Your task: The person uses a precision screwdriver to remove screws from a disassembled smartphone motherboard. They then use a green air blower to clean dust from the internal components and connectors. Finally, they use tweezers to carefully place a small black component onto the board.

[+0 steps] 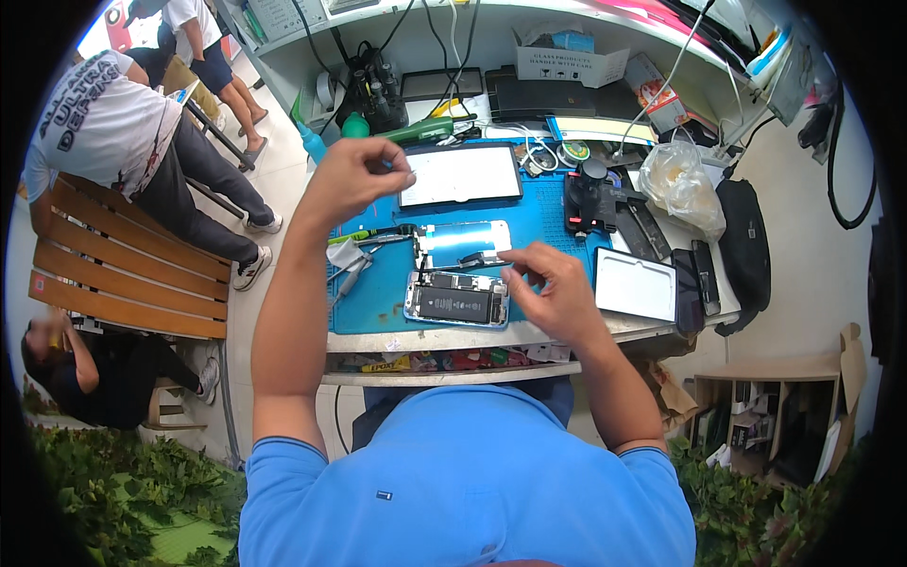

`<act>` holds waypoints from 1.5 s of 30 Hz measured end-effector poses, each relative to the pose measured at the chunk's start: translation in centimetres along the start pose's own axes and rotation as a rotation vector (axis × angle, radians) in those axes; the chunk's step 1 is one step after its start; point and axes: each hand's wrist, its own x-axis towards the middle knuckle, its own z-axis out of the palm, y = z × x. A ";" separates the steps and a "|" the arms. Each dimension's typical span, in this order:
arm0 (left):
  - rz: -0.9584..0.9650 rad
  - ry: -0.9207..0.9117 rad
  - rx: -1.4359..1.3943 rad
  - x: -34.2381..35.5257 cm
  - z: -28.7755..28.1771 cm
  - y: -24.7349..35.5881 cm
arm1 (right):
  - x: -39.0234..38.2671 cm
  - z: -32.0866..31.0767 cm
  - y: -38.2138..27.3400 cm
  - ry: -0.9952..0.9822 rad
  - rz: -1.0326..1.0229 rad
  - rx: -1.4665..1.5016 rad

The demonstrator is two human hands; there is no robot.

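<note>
My left hand (357,180) is raised over the left part of the work mat, fingers curled and thumb close to the forefinger; I cannot tell whether anything is pinched between them. My right hand (556,291) is low, at the right end of the opened phone, thumb and forefinger slightly parted, the forefinger at the edge of the silvery panel (453,238). Whether those fingers grip the small dark part (480,258) there, I cannot tell.

The opened phone (455,300) lies in front of me near the front edge of the blue mat (553,203), its black battery showing, with the silvery panel just beyond it. To the left of the phone are a green-handled tool (364,234) and a grey tool (351,274).

Farther back lies a white tray with a dark rim (463,175). Right of that stand a solder spool (573,153) and a black device (590,197), then a clear plastic bag (678,184). A second white tray (635,285) sits at the right, and a black pouch (744,244) lies beyond it.

Below the worktop, an open drawer holds a yellow tube (385,365). Off to my left, a person in a white shirt (111,142) stands by a slatted wooden bench (132,274).
</note>
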 end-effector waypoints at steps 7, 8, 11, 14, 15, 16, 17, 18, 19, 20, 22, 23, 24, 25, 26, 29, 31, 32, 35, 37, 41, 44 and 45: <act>0.453 -0.017 0.203 -10.6 4.6 1.5 | -0.5 6.9 -1.9 -0.237 0.426 0.994; 0.408 -0.023 0.225 -11.6 5.3 1.0 | -0.4 7.4 -1.2 -0.259 0.453 1.028; 0.449 0.014 0.248 -12.8 6.1 -0.1 | -0.2 8.7 0.1 -0.292 0.510 1.089; 0.441 0.010 0.243 -13.4 6.3 -0.2 | -0.4 8.7 0.8 -0.327 0.495 1.095; 0.443 0.009 0.237 -13.4 6.4 -0.4 | -0.5 8.7 0.8 -0.318 0.515 1.086; 0.448 0.009 0.235 -13.4 6.4 -0.4 | -0.3 8.4 0.4 -0.309 0.529 1.078; 0.453 0.011 0.236 -13.4 6.5 -0.5 | -0.2 8.3 0.1 -0.299 0.544 1.069; 0.457 0.013 0.236 -13.4 6.6 -0.5 | -0.2 8.4 0.1 -0.293 0.537 1.064; 0.464 0.015 0.236 -13.3 6.6 -0.5 | -0.2 8.4 0.1 -0.285 0.528 1.059; 0.462 0.006 0.223 -13.4 6.7 -0.9 | -0.1 8.4 0.1 -0.278 0.520 1.053; 0.459 -0.010 0.199 -13.5 6.9 -1.6 | -0.2 8.4 0.1 -0.280 0.531 1.077; 0.376 0.007 0.090 -13.6 7.1 -1.6 | -0.1 8.3 0.1 -0.281 0.535 1.089; 0.293 0.024 -0.018 -13.8 7.4 -1.5 | -0.1 8.2 0.0 -0.287 0.579 1.123; 0.208 0.042 -0.124 -13.9 7.5 -1.4 | -0.1 8.1 0.0 -0.295 0.621 1.157; 0.254 0.039 -0.081 -13.9 7.3 -1.5 | -0.1 8.0 0.0 -0.303 0.664 1.191; 0.389 0.006 0.013 -13.8 6.4 -2.4 | -0.1 7.7 0.1 -0.362 0.677 1.250; 0.475 -0.049 0.029 -13.8 6.2 -2.6 | -0.3 7.3 0.0 -0.414 0.729 1.229; 0.404 -0.052 -0.006 -13.9 6.2 -2.5 | -0.4 7.2 -0.1 -0.441 0.753 1.219; 0.115 -0.086 -0.183 -14.8 6.2 -2.1 | -0.9 6.9 -1.3 -0.424 0.543 0.721; -0.181 -0.144 -0.396 -15.2 6.1 -2.2 | -1.0 7.0 -1.5 -0.262 0.091 0.421; -0.396 -0.228 -0.482 -14.5 6.4 -1.9 | -0.9 7.6 -0.8 -0.138 -0.320 0.158; -0.414 -0.193 -0.489 -14.3 6.9 -1.6 | -0.7 7.5 -0.2 -0.143 -0.369 0.126; -0.411 -0.183 -0.478 -14.4 6.9 -1.5 | -0.7 7.5 0.0 -0.152 -0.361 0.129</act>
